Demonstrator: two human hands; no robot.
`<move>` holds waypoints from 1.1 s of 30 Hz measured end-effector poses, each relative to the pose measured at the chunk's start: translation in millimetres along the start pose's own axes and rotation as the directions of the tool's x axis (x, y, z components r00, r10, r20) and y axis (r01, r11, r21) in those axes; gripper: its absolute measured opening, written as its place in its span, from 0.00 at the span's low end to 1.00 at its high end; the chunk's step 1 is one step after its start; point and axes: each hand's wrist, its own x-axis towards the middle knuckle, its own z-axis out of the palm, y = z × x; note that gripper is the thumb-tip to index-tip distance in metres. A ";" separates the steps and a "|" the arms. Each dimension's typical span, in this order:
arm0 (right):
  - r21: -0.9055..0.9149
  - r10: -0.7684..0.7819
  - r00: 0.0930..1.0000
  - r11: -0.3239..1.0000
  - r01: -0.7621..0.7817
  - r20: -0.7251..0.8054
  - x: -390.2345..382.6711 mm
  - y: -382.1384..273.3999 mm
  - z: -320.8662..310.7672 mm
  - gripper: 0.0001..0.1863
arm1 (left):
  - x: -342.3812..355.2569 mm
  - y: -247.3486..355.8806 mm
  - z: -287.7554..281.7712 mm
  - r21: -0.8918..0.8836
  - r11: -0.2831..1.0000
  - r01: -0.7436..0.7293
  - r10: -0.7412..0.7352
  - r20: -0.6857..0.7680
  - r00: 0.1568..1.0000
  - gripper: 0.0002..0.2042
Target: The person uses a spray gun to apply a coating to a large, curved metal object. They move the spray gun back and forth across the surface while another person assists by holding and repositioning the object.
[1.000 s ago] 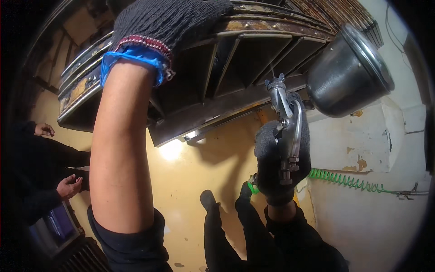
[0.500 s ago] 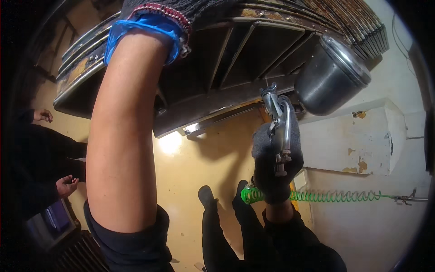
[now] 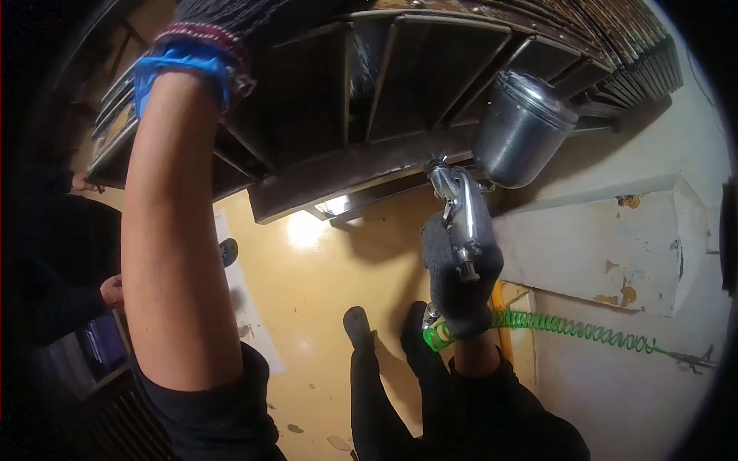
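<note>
In my right hand [image 3: 461, 269], which wears a dark knit glove, is a metal spray gun [image 3: 466, 211], its nozzle toward the dark rack. A silver paint cup [image 3: 523, 127] with a lid sits on the gun's far right side. A green coiled hose [image 3: 565, 324] runs from the gun's handle to the right. My left hand [image 3: 246, 27], in a dark knit glove over a blue one, reaches up to the rack [image 3: 430, 150] at the top edge. Its fingers are lost in the dark and past the frame, so its grip does not show.
The rack has several dark slanted panels and worn, rusty edges. A white boxy ledge [image 3: 592, 242] with chipped paint juts out at the right. At the left stands another person [image 3: 65, 253] in dark clothes, beside a purple item [image 3: 108, 338]. Below is a yellowish floor [image 3: 307, 284].
My left hand and forearm have shifted left. The spray gun's cup has tilted more upright and moved left in view. The other person's upper hand now meets the rack's left end.
</note>
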 end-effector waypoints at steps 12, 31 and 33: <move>-0.191 0.113 0.954 0.980 -0.061 0.278 3.5 -13.2 -30.0 0.26 | 24.4 -48.2 14.8 0.242 0.924 -0.295 0.318 -0.061 0.946 0.14; 0.701 0.561 0.533 -0.123 -0.703 0.633 22.1 -18.6 -39.1 0.27 | 4.4 -32.1 14.0 0.216 0.917 -0.335 0.352 -0.045 0.935 0.22; 0.683 0.553 0.524 -0.115 -0.722 0.647 21.6 -16.1 -41.1 0.27 | 2.4 -26.5 17.0 0.186 0.945 -0.268 0.280 -0.039 0.959 0.21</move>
